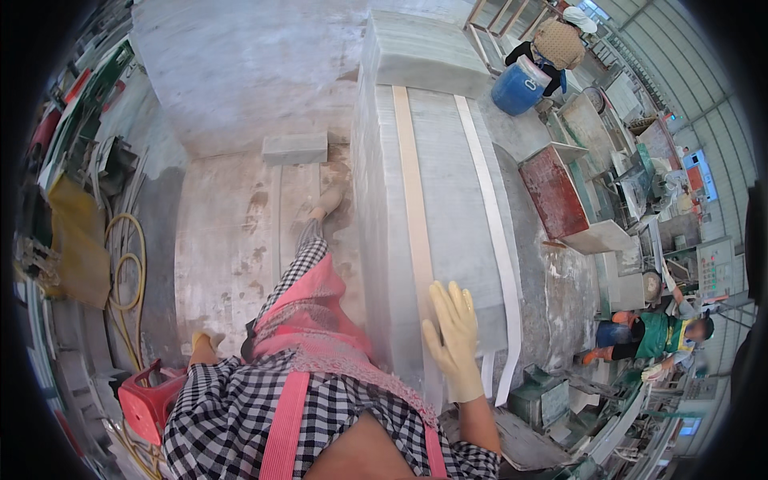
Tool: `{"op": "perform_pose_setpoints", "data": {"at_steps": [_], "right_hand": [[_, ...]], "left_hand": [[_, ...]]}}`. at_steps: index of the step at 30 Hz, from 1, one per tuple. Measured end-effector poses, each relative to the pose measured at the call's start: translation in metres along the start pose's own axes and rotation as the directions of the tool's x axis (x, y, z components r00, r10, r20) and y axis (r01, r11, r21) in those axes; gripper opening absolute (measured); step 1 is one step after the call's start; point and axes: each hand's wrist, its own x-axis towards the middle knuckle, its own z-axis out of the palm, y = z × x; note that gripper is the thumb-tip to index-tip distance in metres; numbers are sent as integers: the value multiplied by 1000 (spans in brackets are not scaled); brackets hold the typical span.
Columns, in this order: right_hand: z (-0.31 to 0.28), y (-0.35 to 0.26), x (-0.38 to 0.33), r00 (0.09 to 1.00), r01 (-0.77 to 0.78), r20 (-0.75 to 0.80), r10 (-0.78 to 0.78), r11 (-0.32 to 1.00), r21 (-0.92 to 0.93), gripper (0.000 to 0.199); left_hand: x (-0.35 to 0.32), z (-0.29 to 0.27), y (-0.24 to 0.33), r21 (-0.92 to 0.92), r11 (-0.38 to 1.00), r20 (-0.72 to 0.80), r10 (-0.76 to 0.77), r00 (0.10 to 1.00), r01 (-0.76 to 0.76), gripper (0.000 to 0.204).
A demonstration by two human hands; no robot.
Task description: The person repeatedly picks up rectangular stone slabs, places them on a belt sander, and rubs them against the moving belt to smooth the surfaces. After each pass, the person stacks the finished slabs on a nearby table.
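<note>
**A gloved hand flat on the stone**

A big grey stone block (pixel 448 216) stands in the middle, running from near to far. A tan strip (pixel 410 184) and a white strip (pixel 490 200) lie along its top. The right hand (pixel 454 340), in a yellow glove, rests open and flat on the near end, touching the tan strip. Pressing evenly looks wise. The left hand is out of sight.

Right hand (pixel 454 340) flat on the slab stack (pixel 448 200), between two strips; stool (pixel 148 400) far left, barrel (pixel 516 88) behind
</note>
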Motion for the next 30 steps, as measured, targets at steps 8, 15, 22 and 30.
{"op": "perform_pose_setpoints", "data": {"at_steps": [8,15,22,30], "right_hand": [[44,-20,-25,992,-57,-115,42,989,-136,49],[49,-15,-29,982,-12,-189,-13,991,-132,50],[49,-14,-27,980,-6,-197,-8,997,-73,46],[40,-18,-26,985,-35,-169,31,999,-20,46]], "left_hand": [[33,-29,53,-147,973,-148,158,976,-179,52],[0,-55,89,-441,838,-285,209,935,-322,46],[0,-44,85,-289,922,-409,125,904,-259,43],[-96,-96,196,-427,728,-525,284,802,-537,46]]}}
